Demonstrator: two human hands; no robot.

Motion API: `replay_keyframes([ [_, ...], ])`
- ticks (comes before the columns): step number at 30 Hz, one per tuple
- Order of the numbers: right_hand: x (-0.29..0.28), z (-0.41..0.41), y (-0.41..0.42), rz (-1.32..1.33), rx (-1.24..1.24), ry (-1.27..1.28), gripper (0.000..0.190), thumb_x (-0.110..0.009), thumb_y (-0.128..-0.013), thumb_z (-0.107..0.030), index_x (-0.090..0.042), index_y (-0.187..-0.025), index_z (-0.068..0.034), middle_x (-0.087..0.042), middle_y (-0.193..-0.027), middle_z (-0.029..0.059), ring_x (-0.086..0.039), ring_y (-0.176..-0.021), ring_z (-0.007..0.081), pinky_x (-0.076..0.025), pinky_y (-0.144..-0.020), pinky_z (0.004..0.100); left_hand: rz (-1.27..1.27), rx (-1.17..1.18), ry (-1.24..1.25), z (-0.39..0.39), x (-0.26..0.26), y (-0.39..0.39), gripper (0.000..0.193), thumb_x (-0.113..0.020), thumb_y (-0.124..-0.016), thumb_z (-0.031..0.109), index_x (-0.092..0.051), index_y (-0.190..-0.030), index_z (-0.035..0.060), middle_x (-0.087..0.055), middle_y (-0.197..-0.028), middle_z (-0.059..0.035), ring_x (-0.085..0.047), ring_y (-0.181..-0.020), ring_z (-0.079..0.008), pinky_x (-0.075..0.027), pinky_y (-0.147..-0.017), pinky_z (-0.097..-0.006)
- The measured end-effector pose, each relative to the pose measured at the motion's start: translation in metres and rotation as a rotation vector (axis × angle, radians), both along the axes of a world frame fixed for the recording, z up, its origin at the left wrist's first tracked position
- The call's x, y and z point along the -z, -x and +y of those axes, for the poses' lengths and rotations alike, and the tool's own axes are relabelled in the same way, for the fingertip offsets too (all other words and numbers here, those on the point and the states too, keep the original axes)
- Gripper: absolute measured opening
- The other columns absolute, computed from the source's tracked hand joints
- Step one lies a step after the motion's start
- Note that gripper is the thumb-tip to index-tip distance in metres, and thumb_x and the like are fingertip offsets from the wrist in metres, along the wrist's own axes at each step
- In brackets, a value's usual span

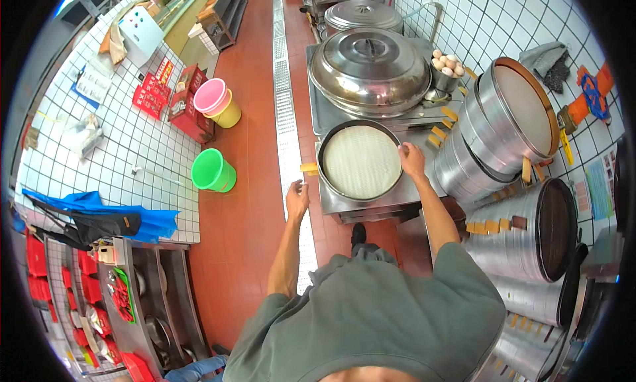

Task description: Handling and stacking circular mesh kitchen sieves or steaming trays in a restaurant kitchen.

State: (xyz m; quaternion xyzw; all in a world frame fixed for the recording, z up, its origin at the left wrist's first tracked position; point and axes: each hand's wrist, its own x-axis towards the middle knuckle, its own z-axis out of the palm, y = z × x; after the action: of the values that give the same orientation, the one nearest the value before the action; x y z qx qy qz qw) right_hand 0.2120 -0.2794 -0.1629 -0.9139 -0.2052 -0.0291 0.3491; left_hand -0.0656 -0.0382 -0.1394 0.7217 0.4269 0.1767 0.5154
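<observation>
A round metal steamer tray point(362, 197) lies before me on the steel counter, lined with a pale woven mesh cloth point(361, 163). My right hand point(413, 161) has its fingers over the tray's right rim and covers that side. From the left rim sticks out a yellow handle point(308, 167). Just below this handle, apart from it, is my left hand point(297, 201) with curled fingers. Something small and white shows at its fingertips; whether it is held I cannot make out.
A large domed steel lid point(370, 66) covers a pot beyond the tray. Stacked steamer rings point(497, 118) lean at the right, near a container of eggs point(448, 64). A green bucket point(213, 170) and a floor drain point(284, 89) are at the left. Someone's jeans point(196, 369) show at lower left.
</observation>
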Motion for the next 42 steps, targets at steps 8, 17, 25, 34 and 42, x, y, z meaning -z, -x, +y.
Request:
replay_keyframes([
  [8,-0.001,0.015,-0.037,0.329,-0.143,0.413,0.058,-0.04,-0.087,-0.052,-0.054,-0.112,-0.002,-0.06,-0.106,0.021,-0.055,-0.101,0.038,-0.039,-0.089,0.0464,0.247,0.286,-0.447,0.03,0.004,-0.074,0.059,-0.054,-0.081,0.042,-0.047,-0.124,0.0027,-0.056,-0.109,-0.0191,-0.048,-0.106,-0.0346,-0.034,-0.095,-0.0452],
  [17,0.008,0.008,-0.034,0.363,-0.228,0.277,0.054,-0.039,-0.089,-0.049,-0.059,-0.107,-0.002,-0.06,-0.103,0.0231,-0.055,-0.1,0.0388,-0.041,-0.088,0.0451,0.479,0.467,-0.372,0.044,0.012,-0.094,0.055,-0.047,-0.08,0.04,-0.05,-0.119,0.0009,-0.058,-0.097,-0.0258,-0.051,-0.098,-0.0391,-0.039,-0.088,-0.046],
  [25,0.004,0.008,-0.026,0.267,-0.107,0.147,0.046,-0.046,-0.086,-0.045,-0.058,-0.086,-0.001,-0.061,-0.085,0.0217,-0.057,-0.086,0.0388,-0.042,-0.075,0.0451,0.454,0.358,-0.407,0.041,0.021,-0.094,0.049,-0.049,-0.078,0.037,-0.057,-0.111,0.0017,-0.06,-0.089,-0.0185,-0.052,-0.095,-0.0333,-0.04,-0.083,-0.0451],
  [34,-0.016,0.002,-0.037,0.304,-0.028,0.049,0.05,-0.05,-0.083,-0.047,-0.06,-0.106,-0.004,-0.063,-0.098,0.0186,-0.058,-0.096,0.035,-0.044,-0.079,0.041,0.341,0.338,-0.577,0.037,-0.036,-0.101,0.056,-0.055,-0.075,0.042,-0.056,-0.117,0.0037,-0.061,-0.075,-0.0142,-0.058,-0.075,-0.031,-0.043,-0.074,-0.0404],
  [42,-0.078,-0.031,-0.013,0.346,0.01,0.075,0.05,-0.054,-0.078,-0.049,-0.063,-0.1,-0.005,-0.065,-0.093,0.0146,-0.061,-0.087,0.0308,-0.046,-0.075,0.0373,0.356,0.459,-0.454,0.02,-0.094,-0.093,0.058,-0.051,-0.079,0.048,-0.055,-0.116,0.0041,-0.065,-0.079,-0.0157,-0.061,-0.076,-0.0321,-0.045,-0.073,-0.0395],
])
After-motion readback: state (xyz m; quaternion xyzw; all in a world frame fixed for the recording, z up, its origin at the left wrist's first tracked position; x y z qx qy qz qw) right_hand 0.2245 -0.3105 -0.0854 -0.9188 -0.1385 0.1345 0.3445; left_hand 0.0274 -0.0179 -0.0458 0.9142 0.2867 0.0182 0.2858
